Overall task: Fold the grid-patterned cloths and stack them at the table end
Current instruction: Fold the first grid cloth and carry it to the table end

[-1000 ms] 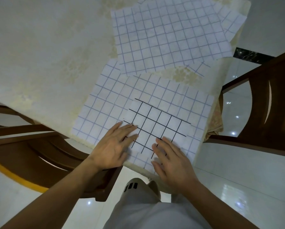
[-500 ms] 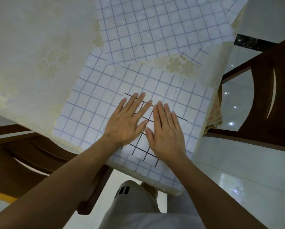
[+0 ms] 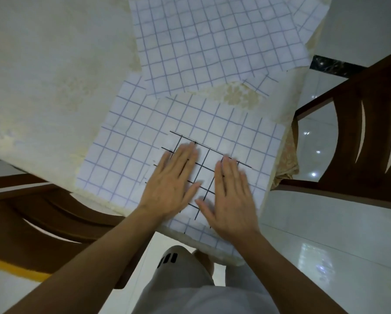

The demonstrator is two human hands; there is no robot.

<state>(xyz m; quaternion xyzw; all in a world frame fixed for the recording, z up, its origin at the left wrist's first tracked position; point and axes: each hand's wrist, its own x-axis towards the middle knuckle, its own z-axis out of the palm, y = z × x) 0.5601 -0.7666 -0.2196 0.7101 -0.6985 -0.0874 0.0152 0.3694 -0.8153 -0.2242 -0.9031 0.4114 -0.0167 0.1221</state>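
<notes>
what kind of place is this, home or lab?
Probably a home dining area: a table covered in a cream patterned tablecloth, dark brown curved-slat wooden chairs drawn up to it, and a glossy white tiled floor.

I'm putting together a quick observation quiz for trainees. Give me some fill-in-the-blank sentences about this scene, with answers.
1. The folded cloth under the left hand and right hand has ____ grid lines.
2. It lies on a larger cloth whose lines are ____.
3. The number of hands pressing on the folded cloth is ____.
Missing words: black; blue; two.
</notes>
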